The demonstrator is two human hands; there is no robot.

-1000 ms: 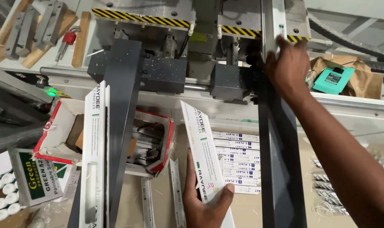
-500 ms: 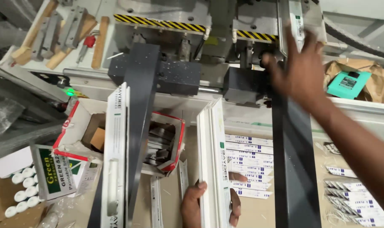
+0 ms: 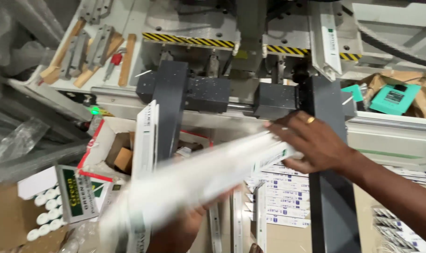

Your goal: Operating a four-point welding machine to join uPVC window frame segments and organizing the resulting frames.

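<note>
Both hands' grip (image 3: 316, 145) on white profile (image 3: 199, 180)

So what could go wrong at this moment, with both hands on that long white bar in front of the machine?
1. The white bar is blurred with motion and slanted; its upper end sits close to the dark machine blocks and could knock them.
2. The left hand grips it only from beneath, and the right hand rests on the top end, so it might slip.
3. Its lower end swings over the open cardboard box and could catch it.

A grey machine shelf (image 3: 128, 18) bears wooden blocks (image 3: 127, 59), seemingly metal brackets (image 3: 100, 44).
</note>
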